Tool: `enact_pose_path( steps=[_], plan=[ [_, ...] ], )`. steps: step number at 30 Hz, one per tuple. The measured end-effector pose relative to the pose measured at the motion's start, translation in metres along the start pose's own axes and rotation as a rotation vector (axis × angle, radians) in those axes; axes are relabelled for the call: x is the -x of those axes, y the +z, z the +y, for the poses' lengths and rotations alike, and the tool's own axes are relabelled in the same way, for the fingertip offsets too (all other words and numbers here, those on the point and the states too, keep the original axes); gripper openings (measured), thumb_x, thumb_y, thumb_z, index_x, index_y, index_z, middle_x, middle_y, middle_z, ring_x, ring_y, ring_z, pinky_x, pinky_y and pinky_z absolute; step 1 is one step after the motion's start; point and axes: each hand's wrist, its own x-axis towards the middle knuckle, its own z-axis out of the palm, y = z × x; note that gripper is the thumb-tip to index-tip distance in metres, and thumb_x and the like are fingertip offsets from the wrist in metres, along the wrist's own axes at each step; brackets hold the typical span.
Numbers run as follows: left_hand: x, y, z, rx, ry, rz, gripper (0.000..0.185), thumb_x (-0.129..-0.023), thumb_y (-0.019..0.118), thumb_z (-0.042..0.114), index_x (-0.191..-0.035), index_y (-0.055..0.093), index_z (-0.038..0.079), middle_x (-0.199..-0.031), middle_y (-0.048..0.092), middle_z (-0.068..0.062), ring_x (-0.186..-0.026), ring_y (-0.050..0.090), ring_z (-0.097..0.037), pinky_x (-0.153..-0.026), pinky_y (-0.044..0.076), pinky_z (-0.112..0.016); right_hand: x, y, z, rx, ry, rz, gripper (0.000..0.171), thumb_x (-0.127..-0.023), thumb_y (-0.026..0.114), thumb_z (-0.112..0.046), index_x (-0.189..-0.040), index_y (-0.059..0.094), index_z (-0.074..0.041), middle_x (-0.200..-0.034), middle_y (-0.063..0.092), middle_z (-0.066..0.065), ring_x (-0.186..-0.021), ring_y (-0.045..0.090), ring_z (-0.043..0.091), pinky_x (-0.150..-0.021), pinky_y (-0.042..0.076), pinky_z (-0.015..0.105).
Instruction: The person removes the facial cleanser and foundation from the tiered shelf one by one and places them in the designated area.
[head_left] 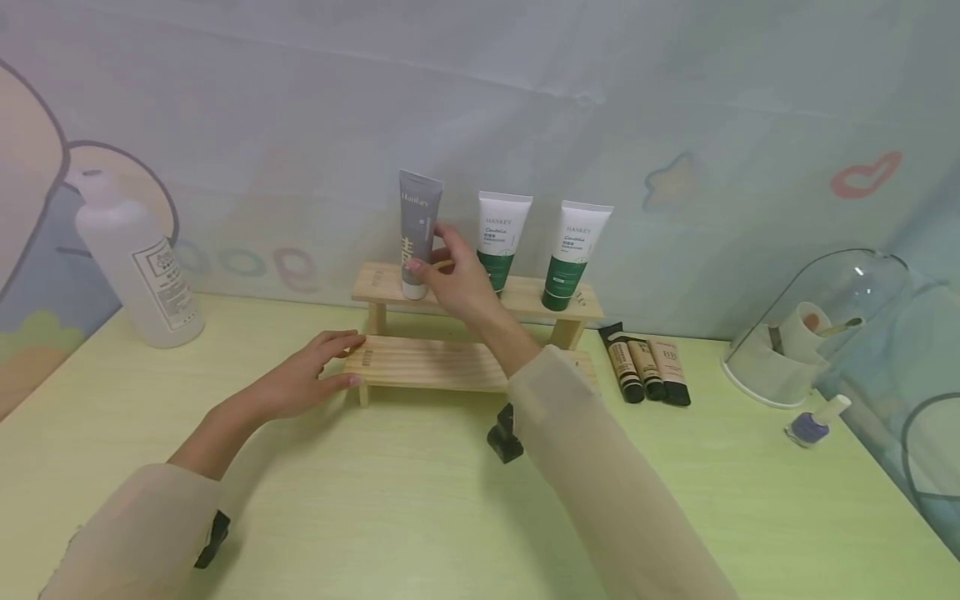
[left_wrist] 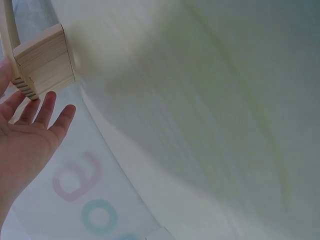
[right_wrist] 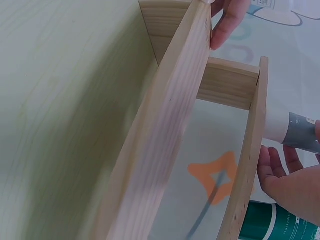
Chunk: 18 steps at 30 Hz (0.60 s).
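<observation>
Grey tube [head_left: 417,233] upright on cap at left end of top step of wooden rack [head_left: 480,312], pinched low down by right hand [head_left: 453,279], thumb on front, fingers behind; fingertips partly hidden by tube in head view. In right wrist view only cap end of tube [right_wrist: 295,134] visible, rest cut off at frame edge, palm [right_wrist: 295,182] just below it. Just right of that grip, two green-and-white tubes [head_left: 501,242] [head_left: 573,254] upright on same step, first one partly covered by hand. Left hand [head_left: 307,379] flat against left end of lower step, fingers straight and slightly spread, touching wood, holding nothing; in left wrist view only fingers [left_wrist: 35,112] and corner of rack [left_wrist: 45,62] visible, rest blurred. Farther right of right grip, three small beige tubes [head_left: 647,371] lying on table [head_left: 420,508], then clear dome [head_left: 817,325] and small blue bottle [head_left: 813,423]. Far left, large white bottle [head_left: 138,258]. Label text too small to read fully.
</observation>
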Motion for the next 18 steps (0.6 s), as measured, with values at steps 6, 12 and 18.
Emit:
enact_pose_path(
  steps=[6, 12, 18],
  plan=[
    [0.0000, 0.0003, -0.0003, -0.005, 0.006, 0.005, 0.058, -0.095, 0.051, 0.023, -0.139, 0.028, -0.008, -0.141, 0.021, -0.026, -0.123, 0.031, -0.043, -0.094, 0.029, -0.062, 0.0000, 0.0004, 0.0016, 0.030, -0.001, 0.009, 0.050, -0.091, 0.058, -0.024, -0.137, 0.037, -0.020, -0.116, 0.051, 0.006, -0.100, 0.049, 0.020, -0.083, 0.045, 0.031],
    [-0.0004, 0.0003, -0.0011, -0.004, 0.006, 0.004, 0.059, -0.095, 0.051, 0.024, -0.139, 0.027, -0.007, -0.141, 0.021, -0.026, -0.123, 0.031, -0.043, -0.093, 0.029, -0.063, 0.0008, 0.0003, 0.0033, 0.063, -0.011, 0.019, 0.050, -0.091, 0.058, -0.025, -0.136, 0.038, -0.021, -0.115, 0.051, 0.005, -0.099, 0.049, 0.019, -0.082, 0.045, 0.030],
    [-0.0003, 0.0007, -0.0006, 0.003, 0.004, 0.000, 0.059, -0.095, 0.051, 0.024, -0.139, 0.027, -0.007, -0.141, 0.020, -0.026, -0.123, 0.031, -0.043, -0.092, 0.029, -0.063, 0.0049, -0.0005, 0.0023, 0.098, -0.030, 0.028, 0.049, -0.091, 0.058, -0.025, -0.136, 0.039, -0.020, -0.115, 0.053, 0.006, -0.097, 0.051, 0.019, -0.080, 0.046, 0.029]
  ],
)
